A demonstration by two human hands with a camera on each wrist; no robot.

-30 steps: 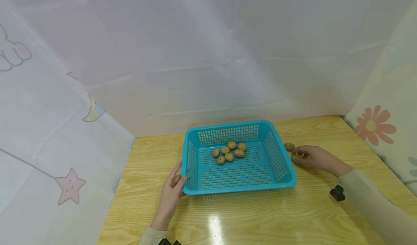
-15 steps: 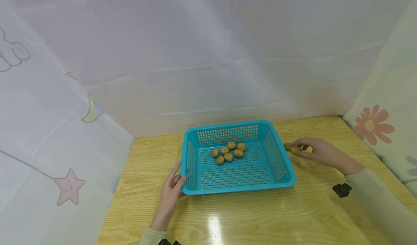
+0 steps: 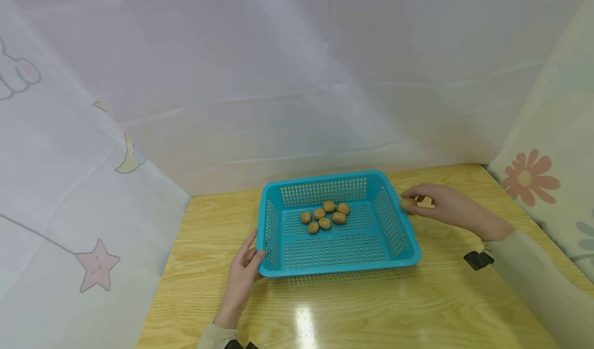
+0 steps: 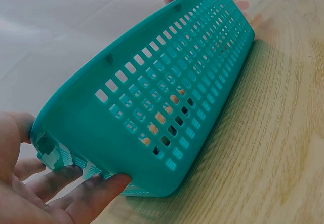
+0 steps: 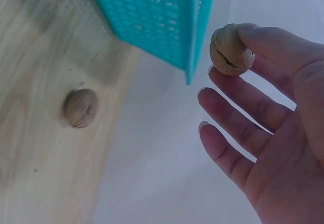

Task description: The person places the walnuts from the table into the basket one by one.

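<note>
A blue plastic basket with slotted walls stands on the table, several walnuts grouped on its floor. At its left front corner, my left hand holds the rim, thumb on the edge and fingers against the outer wall. My right hand is just outside the right rim, pinching a walnut between thumb and fingertips; the other fingers are spread apart in the right wrist view. Another walnut lies on the table below, hidden behind the hand in the head view.
The wooden table runs up to a pale cloth backdrop behind the basket. Printed cloth also hangs at both sides, with a star on the left and a flower on the right.
My right hand has picked up a walnut from the table and moved it up and left to the basket's right rim. The left hand and basket have stayed put.
</note>
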